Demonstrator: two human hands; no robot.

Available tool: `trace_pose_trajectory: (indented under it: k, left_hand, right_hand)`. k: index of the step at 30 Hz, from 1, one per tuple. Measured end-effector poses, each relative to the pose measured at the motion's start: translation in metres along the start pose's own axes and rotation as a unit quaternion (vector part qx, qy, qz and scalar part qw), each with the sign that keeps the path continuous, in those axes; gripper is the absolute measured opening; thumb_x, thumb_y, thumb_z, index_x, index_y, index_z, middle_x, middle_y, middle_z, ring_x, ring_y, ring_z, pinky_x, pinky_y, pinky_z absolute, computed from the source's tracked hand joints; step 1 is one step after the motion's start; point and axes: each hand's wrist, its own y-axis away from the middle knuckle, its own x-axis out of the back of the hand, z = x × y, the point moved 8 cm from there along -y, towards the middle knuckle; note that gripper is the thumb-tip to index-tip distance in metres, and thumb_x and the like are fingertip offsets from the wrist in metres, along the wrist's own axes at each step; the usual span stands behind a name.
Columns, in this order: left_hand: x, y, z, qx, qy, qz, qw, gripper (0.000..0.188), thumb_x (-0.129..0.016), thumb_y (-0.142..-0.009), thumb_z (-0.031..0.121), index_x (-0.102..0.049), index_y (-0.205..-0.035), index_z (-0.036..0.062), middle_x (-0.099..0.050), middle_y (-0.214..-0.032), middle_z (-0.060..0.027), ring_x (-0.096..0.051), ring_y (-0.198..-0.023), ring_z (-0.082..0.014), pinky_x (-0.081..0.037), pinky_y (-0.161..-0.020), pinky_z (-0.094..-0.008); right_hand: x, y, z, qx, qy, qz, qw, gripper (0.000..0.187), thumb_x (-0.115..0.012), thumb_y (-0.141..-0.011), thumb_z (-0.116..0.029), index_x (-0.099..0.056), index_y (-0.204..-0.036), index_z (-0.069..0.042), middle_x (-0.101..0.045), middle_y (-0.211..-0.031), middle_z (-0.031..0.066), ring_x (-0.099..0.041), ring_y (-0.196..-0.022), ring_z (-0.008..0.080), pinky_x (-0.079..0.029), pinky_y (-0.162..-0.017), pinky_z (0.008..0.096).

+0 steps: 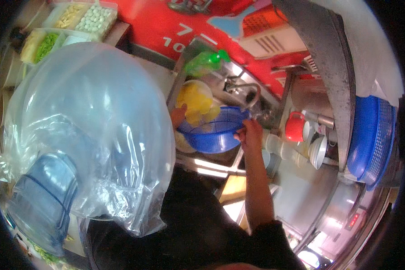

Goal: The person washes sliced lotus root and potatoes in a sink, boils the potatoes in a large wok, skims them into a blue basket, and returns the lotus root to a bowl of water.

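A blue plastic strainer basket point(218, 142) is held over the sink between my two hands. My right hand point(251, 134) is closed on its right rim. My left hand point(179, 116) grips at the left rim, and its forearm is hidden behind a big clear plastic bag point(117, 112). Thin yellow slices point(196, 102) lie in a pale round bowl point(208, 86) beyond the basket. More slices overlap the basket's far left rim; whether they lie inside it or are passing over it, I cannot tell.
A green-capped bottle point(204, 63) lies by the faucet point(252, 87). Under the bag at left is a blue water jug point(47, 193). Food trays point(81, 15) stand far left. At right are a red mug point(295, 127), a white bowl point(317, 153) and stacked blue baskets point(366, 139).
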Motion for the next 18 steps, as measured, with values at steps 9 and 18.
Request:
trace_pose_trajectory:
  k: [9, 18]
  left_hand:
    - [0.015, 0.006, 0.014, -0.215, 0.114, 0.116, 0.963, 0.063, -0.032, -0.112, 0.051, -0.068, -0.129, 0.0011, -0.069, -0.125, -0.0282, -0.064, -0.118, -0.0469, -0.048, -0.102, -0.0537]
    - [0.034, 0.102, 0.069, -0.180, -0.013, 0.110, 0.977, 0.050, -0.039, -0.109, 0.042, -0.067, -0.116, 0.0016, -0.068, -0.120, -0.0261, -0.062, -0.118, -0.0445, -0.047, -0.103, -0.0508]
  right_hand:
    - [0.017, 0.006, 0.010, -0.022, -0.021, 0.005, 1.000, 0.020, -0.063, -0.097, -0.014, -0.062, -0.114, -0.004, -0.059, -0.060, 0.0063, -0.053, -0.039, 0.0159, -0.058, -0.042, 0.0365]
    - [0.024, 0.011, 0.016, -0.028, -0.035, 0.008, 0.999, 0.019, -0.066, -0.093, -0.017, -0.062, -0.107, -0.005, -0.061, -0.070, 0.0078, -0.058, -0.049, 0.0178, -0.059, -0.044, 0.0354]
